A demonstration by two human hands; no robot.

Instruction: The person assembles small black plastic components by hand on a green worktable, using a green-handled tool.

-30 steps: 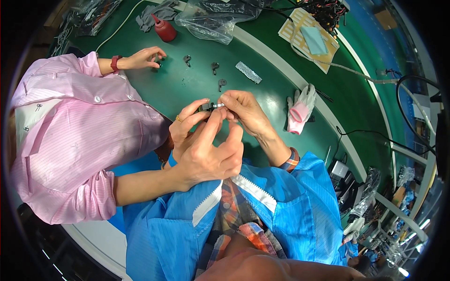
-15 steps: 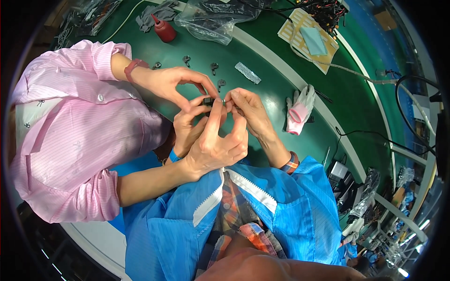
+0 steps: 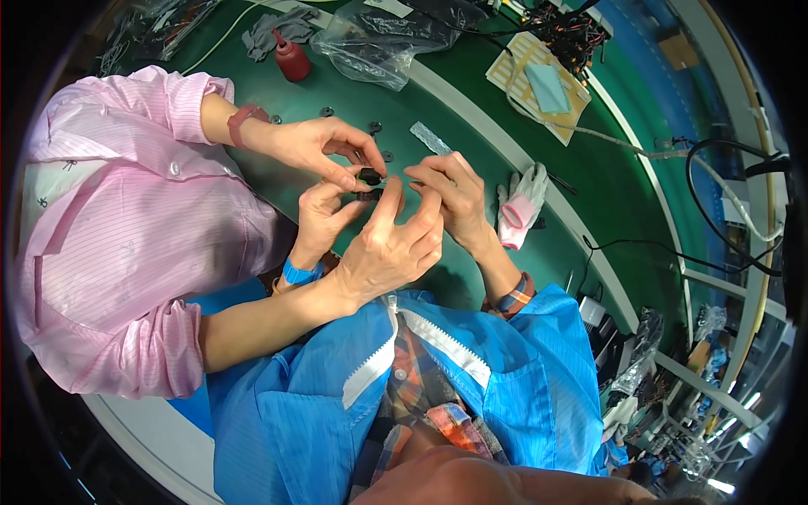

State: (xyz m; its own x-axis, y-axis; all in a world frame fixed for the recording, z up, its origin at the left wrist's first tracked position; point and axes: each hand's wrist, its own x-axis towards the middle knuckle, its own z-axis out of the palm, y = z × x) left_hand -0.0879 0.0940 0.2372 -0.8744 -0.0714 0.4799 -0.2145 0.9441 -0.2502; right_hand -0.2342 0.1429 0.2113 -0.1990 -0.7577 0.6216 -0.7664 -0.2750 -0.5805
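My left hand (image 3: 318,220), with a blue band at the wrist, pinches a small black plastic part (image 3: 368,195). Just above it, a second small black piece (image 3: 370,176) sits at the fingertips of a co-worker's hand (image 3: 316,150). The co-worker's other hand (image 3: 391,248) crosses over from the left, its fingertips close to the black part in my left hand. To the right, my right hand (image 3: 454,195) is bent with its fingertips drawn together; what they hold, if anything, is too small to tell. It is apart from the black parts.
Several small black parts (image 3: 374,128) lie on the green table beyond the hands, near a clear plastic strip (image 3: 430,138). A red squeeze bottle (image 3: 292,59) and a plastic bag (image 3: 370,42) stand farther back. White-and-pink gloves (image 3: 520,206) lie at right. The pink-sleeved co-worker is close on my left.
My right hand has moved away from the black part, rightward. The black part now shows as two pieces, one at the co-worker's upper hand. My left hand has shifted slightly left.
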